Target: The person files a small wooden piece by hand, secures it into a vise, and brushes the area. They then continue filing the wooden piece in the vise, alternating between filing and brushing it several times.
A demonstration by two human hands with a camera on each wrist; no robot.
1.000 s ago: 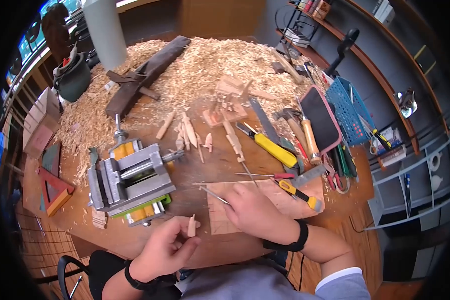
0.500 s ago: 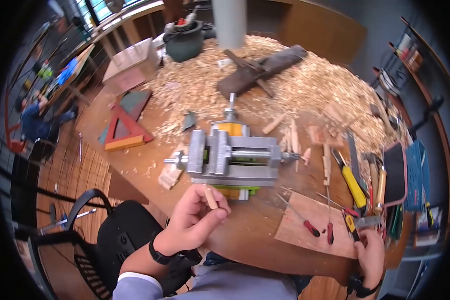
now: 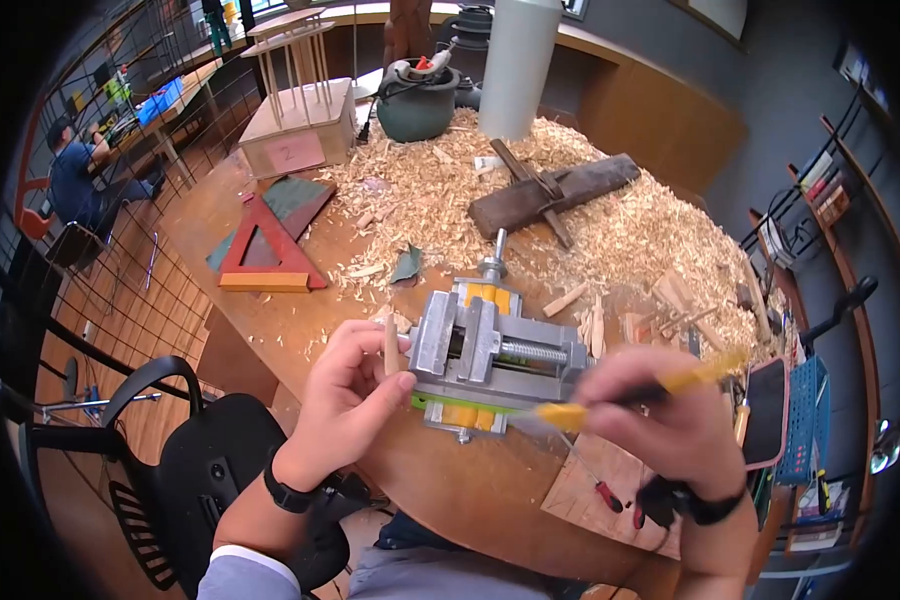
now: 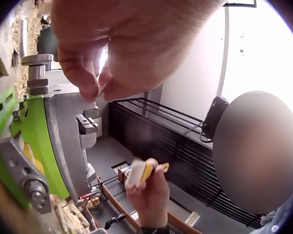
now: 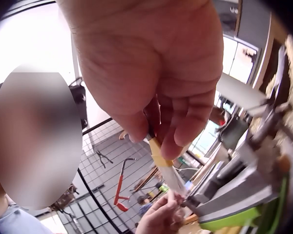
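Note:
My left hand pinches a small pale wood piece upright between thumb and fingers, at the left end of the metal vise. In the left wrist view the hand's fingertips overlap the vise's edge. Raised over the vise's right end, my right hand grips a yellow-and-black utility knife. The knife is motion-blurred and its front end points left, towards the left hand. From the right wrist view, its whitish front part overlaps the left fingertips.
Red-handled screwdrivers lie on a thin wooden board at the right. A red triangular frame rests at the left. Wood shavings cover the back, around a dark wooden plane. A chair stands at the left.
My right hand has picked up the utility knife from the board and brought it left to the vise. The left hand keeps the wood piece, now turned more upright. The head view has swung left.

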